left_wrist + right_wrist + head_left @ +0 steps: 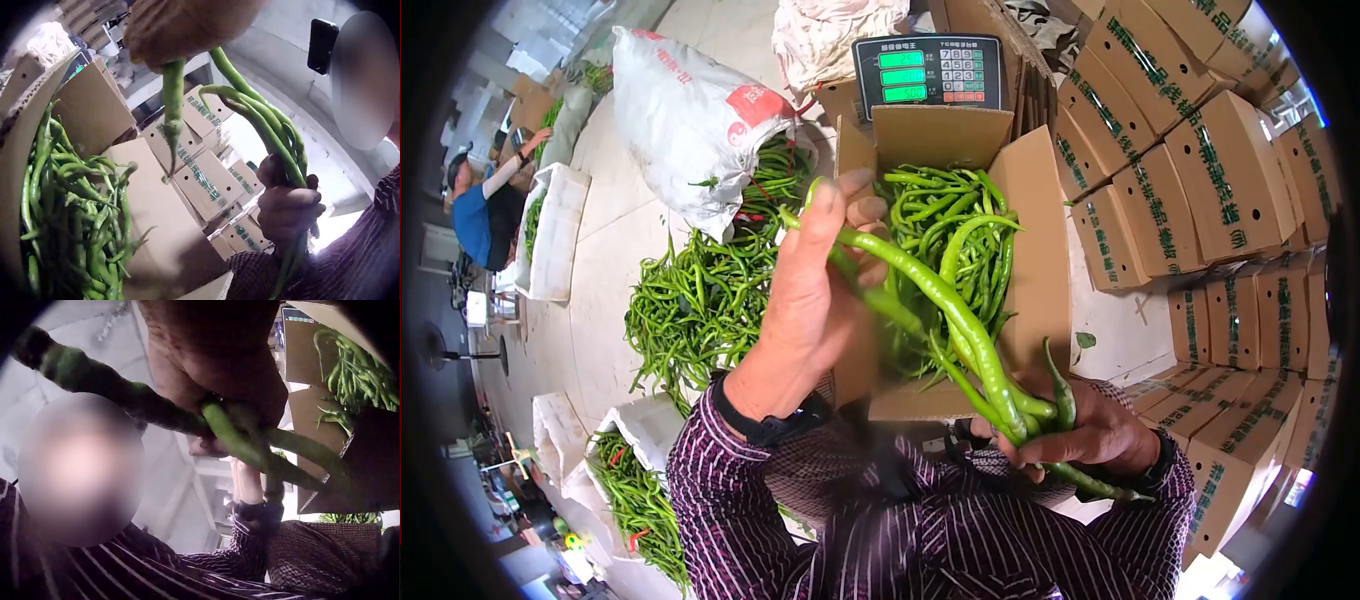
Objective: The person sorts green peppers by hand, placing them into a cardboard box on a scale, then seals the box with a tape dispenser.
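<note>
Gripping peppers (972, 322) in curled right hand (1100, 437), probably for keeping them together; pinching at least 1 pepper (174, 94) in left hand (793, 305), beside box (1040, 240).

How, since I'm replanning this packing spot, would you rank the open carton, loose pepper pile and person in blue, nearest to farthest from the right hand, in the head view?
From the right hand:
1. Open carton, just ahead, to its left.
2. Loose pepper pile, left of the carton.
3. Person in blue, far left.
</note>
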Tool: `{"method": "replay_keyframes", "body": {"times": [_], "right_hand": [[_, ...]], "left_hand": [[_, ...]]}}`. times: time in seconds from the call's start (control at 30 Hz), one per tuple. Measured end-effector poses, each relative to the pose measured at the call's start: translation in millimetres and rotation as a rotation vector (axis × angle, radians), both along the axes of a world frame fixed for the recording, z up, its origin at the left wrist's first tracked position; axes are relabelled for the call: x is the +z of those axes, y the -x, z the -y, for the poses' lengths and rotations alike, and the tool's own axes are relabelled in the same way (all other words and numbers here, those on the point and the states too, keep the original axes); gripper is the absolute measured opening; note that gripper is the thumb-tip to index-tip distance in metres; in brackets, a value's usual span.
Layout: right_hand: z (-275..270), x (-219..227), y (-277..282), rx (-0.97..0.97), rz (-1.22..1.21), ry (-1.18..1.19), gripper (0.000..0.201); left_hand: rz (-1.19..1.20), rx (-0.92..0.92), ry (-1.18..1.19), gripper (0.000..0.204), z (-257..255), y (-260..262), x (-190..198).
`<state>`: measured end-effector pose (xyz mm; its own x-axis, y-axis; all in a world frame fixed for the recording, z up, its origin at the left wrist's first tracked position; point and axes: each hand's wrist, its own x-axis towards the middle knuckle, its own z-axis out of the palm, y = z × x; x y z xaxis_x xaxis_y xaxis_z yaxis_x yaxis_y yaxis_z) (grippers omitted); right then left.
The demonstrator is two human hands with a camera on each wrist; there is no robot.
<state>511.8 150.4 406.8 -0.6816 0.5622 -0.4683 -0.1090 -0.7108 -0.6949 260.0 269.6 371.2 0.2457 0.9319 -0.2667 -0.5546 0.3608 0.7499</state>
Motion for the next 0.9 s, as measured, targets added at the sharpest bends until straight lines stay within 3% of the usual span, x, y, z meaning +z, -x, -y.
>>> {"method": "replay_keyframes", "body": {"times": [0.07, 0.13, 0.2, 0.3, 0.4, 0.47, 0.5, 0.53, 0.6, 0.67, 0.7, 0.73, 0.8, 0.9], "right_hand": [[6, 3, -2, -0.05, -0.059, 0.0, 0.07], [11, 8, -1, -0.033, -0.101, 0.023, 0.068], [28, -6, -4, -0.101, -0.192, -0.03, 0.069], [27, -4, -3, -0.171, -0.23, -0.045, 0.075], [8, 9, -1, -0.062, -0.112, 0.094, 0.068], [0, 17, 3, -0.034, -0.06, -0.084, 0.064], [0, 10, 4, -0.007, -0.071, -0.173, 0.063], [6, 2, 8, -0.003, -0.074, -0.174, 0.063], [24, -13, 16, -0.361, -0.292, -0.231, 0.059], [22, -19, 9, -0.327, -0.227, -0.289, 0.057], [20, -20, 7, -0.282, -0.163, -0.343, 0.054], [13, -16, 5, -0.285, -0.163, -0.341, 0.054], [0, -5, 2, -0.04, 0.221, -0.321, 0.069], [3, -15, 6, -0.065, 0.276, -0.479, 0.066]], "left_hand": [[0.083, -0.087, -0.042, 0.073, -1, 6, 6], [0.107, -0.306, -0.234, 0.088, -2, 10, 16], [0.099, -0.299, -0.073, 0.11, -2, 16, 20], [0.252, -0.424, -0.282, 0.1, -7, 22, 9], [0.054, -0.525, -0.175, 0.092, -5, 13, 11], [-0.076, -0.354, 0.035, 0.091, -1, -2, -10], [-0.31, -0.411, -0.082, 0.088, -4, 0, -30], [-0.392, -0.345, -0.169, 0.087, -3, 2, -42], [-0.568, -0.266, -0.302, 0.091, -6, -1, -34], [-0.358, -0.322, -0.177, 0.091, 9, -9, -2], [-0.265, -0.486, -0.068, 0.09, 12, -10, 13], [-0.264, -0.488, -0.066, 0.09, 18, -13, 16], [0.101, -0.535, -0.109, 0.077, 32, -20, 19], [0.093, -0.499, -0.103, 0.079, 38, -23, 24]]}}
